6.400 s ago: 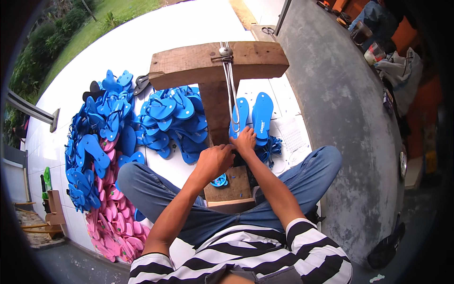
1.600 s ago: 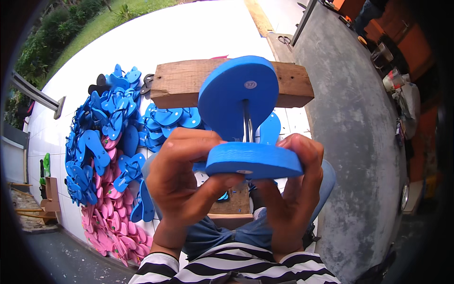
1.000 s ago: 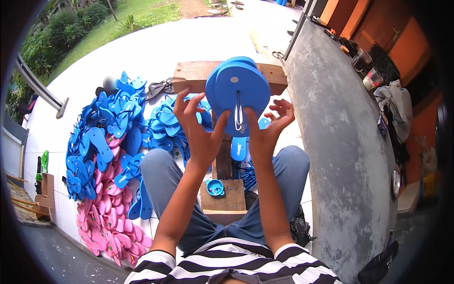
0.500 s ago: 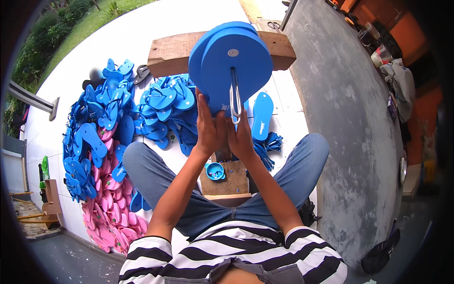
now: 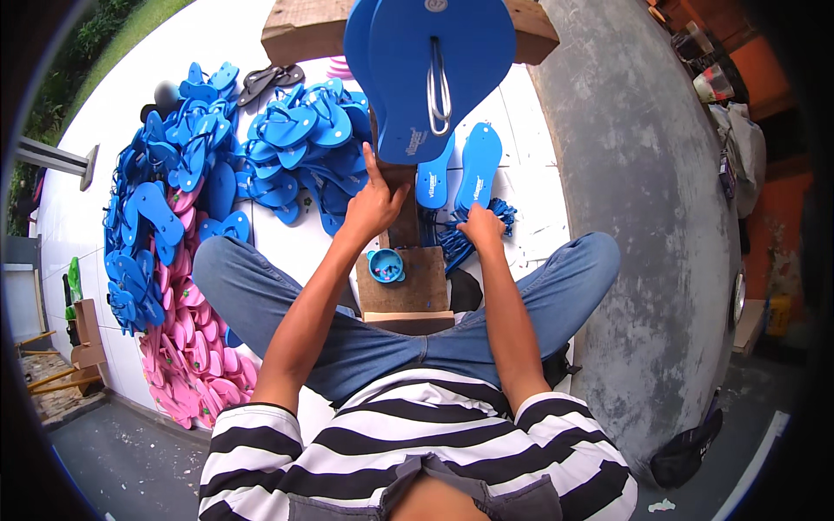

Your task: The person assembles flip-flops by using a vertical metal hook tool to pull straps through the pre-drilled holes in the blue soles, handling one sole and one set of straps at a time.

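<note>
A blue flip-flop sole (image 5: 439,74) leans on the wooden stand in front of me, with another sole behind it. A silver metal loop (image 5: 439,91) sticks out of a hole in its face. My left hand (image 5: 375,208) is just below the sole's lower left edge, its index finger stretched up and its thumb apart, with nothing in it. To the right, my right hand (image 5: 483,227) is at a bundle of blue flip-flop straps (image 5: 502,219), its fingers curled in on them. Two loose blue soles (image 5: 480,163) lie beyond that hand.
The stand's wooden crossbar (image 5: 304,33) is behind the soles. A small blue bowl (image 5: 386,266) with tiny pieces sits on the wooden base (image 5: 424,282) between my legs. Left are heaps of blue flip-flops (image 5: 291,130) and pink flip-flops (image 5: 187,334). A grey concrete strip (image 5: 634,217) runs along the right.
Both hands have left the sole: the left has dropped slightly below it, and the right has moved right and down to the straps. The sole and stand now sit higher in view.
</note>
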The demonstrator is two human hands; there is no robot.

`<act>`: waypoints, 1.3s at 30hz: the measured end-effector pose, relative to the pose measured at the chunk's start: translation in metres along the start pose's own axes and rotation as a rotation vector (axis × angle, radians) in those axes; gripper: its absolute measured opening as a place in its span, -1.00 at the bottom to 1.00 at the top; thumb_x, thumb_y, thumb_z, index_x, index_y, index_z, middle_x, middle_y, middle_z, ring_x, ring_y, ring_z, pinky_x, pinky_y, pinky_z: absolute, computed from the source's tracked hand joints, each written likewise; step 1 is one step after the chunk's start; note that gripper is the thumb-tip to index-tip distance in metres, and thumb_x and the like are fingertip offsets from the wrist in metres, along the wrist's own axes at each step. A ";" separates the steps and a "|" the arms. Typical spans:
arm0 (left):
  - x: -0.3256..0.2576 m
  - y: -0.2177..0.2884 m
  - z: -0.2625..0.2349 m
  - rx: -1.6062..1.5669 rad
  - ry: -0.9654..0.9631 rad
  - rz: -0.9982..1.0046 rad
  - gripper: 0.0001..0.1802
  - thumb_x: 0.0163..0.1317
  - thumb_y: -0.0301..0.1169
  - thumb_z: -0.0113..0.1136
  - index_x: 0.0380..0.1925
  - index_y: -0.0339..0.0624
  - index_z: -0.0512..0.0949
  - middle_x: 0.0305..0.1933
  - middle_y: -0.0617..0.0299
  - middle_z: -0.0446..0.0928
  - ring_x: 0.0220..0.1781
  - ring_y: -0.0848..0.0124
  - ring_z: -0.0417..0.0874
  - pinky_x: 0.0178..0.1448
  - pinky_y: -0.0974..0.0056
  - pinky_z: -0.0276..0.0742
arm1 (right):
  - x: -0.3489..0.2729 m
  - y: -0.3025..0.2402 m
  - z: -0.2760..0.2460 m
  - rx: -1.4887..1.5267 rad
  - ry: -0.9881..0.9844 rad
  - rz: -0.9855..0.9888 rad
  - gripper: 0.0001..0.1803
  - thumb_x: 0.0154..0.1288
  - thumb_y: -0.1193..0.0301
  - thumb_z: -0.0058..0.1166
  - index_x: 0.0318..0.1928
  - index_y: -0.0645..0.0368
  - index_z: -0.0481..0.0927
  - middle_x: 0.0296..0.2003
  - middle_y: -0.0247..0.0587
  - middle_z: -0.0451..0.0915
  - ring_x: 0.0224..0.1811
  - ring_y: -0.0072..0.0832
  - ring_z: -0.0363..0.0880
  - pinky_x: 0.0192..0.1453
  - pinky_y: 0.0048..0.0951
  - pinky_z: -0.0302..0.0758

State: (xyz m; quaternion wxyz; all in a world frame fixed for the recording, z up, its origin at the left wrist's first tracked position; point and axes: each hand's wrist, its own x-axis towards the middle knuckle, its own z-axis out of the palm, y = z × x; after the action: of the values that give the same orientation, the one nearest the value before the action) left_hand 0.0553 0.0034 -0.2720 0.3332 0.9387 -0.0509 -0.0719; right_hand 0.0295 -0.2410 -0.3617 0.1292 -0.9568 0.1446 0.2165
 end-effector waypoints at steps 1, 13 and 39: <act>-0.004 0.011 -0.010 0.120 -0.082 -0.068 0.00 0.36 -0.07 0.09 0.48 -0.25 -0.35 -0.06 -0.21 0.62 -0.15 -0.19 0.69 -0.09 -0.08 0.61 | -0.004 0.002 0.006 -0.051 -0.010 0.037 -0.47 0.08 0.08 0.40 -0.03 0.11 0.59 -0.11 0.04 0.69 0.00 -0.04 0.67 -0.03 -0.04 0.58; -0.030 0.051 -0.032 0.405 -0.518 0.089 -0.46 0.33 0.06 0.10 -0.07 -0.23 0.62 -0.29 -0.06 0.68 -0.18 -0.09 0.71 -0.14 -0.04 0.62 | -0.020 -0.016 -0.021 0.026 -0.020 -0.078 -0.56 0.07 0.07 0.40 -0.20 0.16 0.74 -0.21 -0.03 0.72 -0.04 -0.09 0.69 -0.05 -0.11 0.61; -0.044 0.094 -0.004 -1.406 -0.805 -0.340 -0.74 0.53 -0.17 -0.11 -0.25 -0.06 0.41 -0.63 0.52 0.11 -0.67 0.66 0.03 -0.60 0.46 -0.09 | -0.035 0.000 -0.118 1.656 -0.157 -0.355 -0.69 0.45 0.19 0.11 -0.35 0.11 0.44 -0.67 -0.63 0.17 -0.72 -0.84 0.01 -0.67 -0.67 -0.10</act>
State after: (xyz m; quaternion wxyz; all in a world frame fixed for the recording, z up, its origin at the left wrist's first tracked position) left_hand 0.0083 -0.0600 -0.2049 0.7835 0.4085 0.0332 -0.4671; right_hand 0.0444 -0.2696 -0.2427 0.8293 -0.5443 0.0948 0.0833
